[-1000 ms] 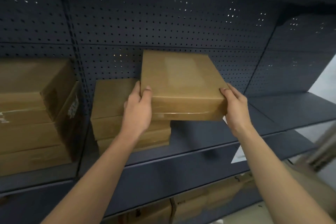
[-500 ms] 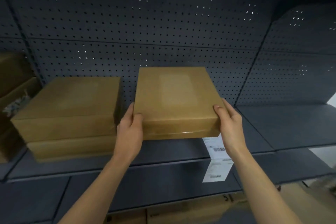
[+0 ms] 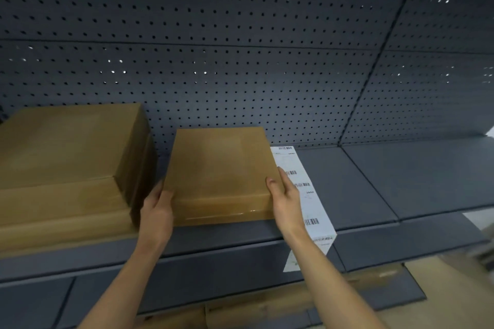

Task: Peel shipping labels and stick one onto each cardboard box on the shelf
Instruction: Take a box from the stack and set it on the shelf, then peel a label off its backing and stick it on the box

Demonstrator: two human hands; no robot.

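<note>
Cardboard box (image 3: 219, 168): flat, brown, plain top facing up, held betw. both hands at the front of the shelf (image 3: 374, 189). Its underside is at board level; can't tell if the full weight is down. The glossy front face points toward the person.

Left hand (image 3: 156, 208) grips the box's near-left corner. The palm is vs. the left side wall and the fingers are curled round it, mostly out of sight behind the edge. Right hand (image 3: 284, 195) grips the near-right corner w/ the thumb laid on the top face just in from the edge and the fingers wrapped along the right side wall. Both hands are closed on the box, forearms reaching up from the bottom of the view.

Just outboard of the right hand is a white label strip (image 3: 316, 218) w/ several barcodes. It lies lengthwise on the board from the back panel to the front lip, and its end hangs over the lip below the right wrist. The strip passes behind the right fingers; contact can't be told.

Outboard of the left hand is a stack (image 3: 66, 155) of two more brown boxes, one on the other. It is near, w/ only a narrow dark gap where the left hand sits.

Beyond both hands a dark pegboard (image 3: 213, 61) forms the back wall, w/ light through some holes. To the right of the right hand the board runs on past a panel seam. Below the forearms are more cartons (image 3: 267, 310) on a lower level, blurred.
</note>
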